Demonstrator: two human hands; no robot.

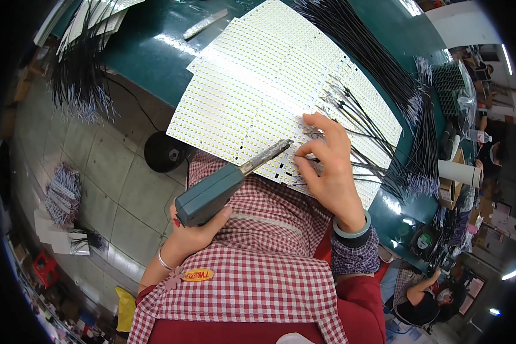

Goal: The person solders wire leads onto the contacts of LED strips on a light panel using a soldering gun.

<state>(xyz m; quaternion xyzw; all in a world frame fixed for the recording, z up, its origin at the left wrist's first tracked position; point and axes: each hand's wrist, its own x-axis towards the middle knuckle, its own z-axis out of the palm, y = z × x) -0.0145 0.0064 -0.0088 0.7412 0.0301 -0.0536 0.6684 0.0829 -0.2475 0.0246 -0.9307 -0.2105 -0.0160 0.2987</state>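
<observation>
Left grip [198, 226]: wrapped around a grey-green soldering iron [212, 194], metal tip angled up.
Right grip [327, 172]: fingertips pinched on thin black wires [372, 166].
Panel [252, 109]: flat, white, dotted LED sheet laid on green desk [149, 51].

Your left hand [192, 229] hides the soldering iron [229, 183] handle's rear. Your right hand [327, 166] covers the near right corner of the white LED panel [252, 97]. Whatever your fingertips [301, 150] pinch is too small to tell. Far left, the wire bundle [80, 74] blurs toward the rim.
</observation>
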